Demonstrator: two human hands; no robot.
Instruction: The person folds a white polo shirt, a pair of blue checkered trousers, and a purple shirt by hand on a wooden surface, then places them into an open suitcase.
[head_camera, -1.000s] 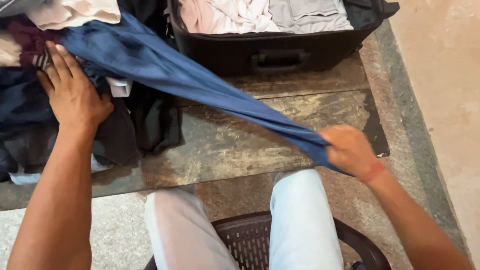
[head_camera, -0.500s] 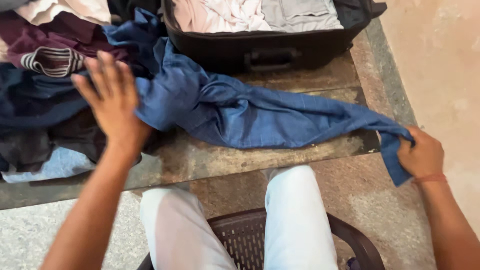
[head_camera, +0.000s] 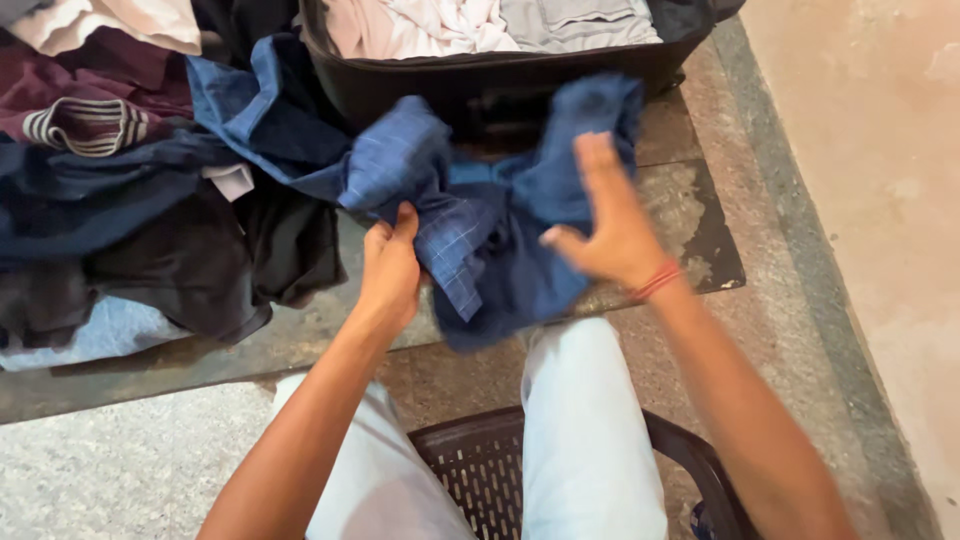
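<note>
Head view showed the left hand (head_camera: 390, 268) pinched shut on a fold of the blue checked garment (head_camera: 470, 235), which hung bunched just in front of the black suitcase (head_camera: 500, 80), between its front wall and the person's knees. The right hand (head_camera: 610, 225) was raised against the right side of that garment, fingers (head_camera: 598, 170) spread wide and blurred; whether the palm actually touched the cloth could not be told. One end of the garment trailed to the left of the suitcase, onto the heap of dark clothes (head_camera: 150, 230) with a striped maroon piece (head_camera: 90, 125) lying on top. Inside the suitcase lay folded pale clothes (head_camera: 480, 20). The person sat on a dark plastic chair (head_camera: 480, 460), legs in pale trousers (head_camera: 580, 420). The step in hand appeared to be gathering and folding the garment. The next move would likely call for the right hand to close on a free edge and draw the cloth flat, with the trailing end pulled clear of the heap.
</note>
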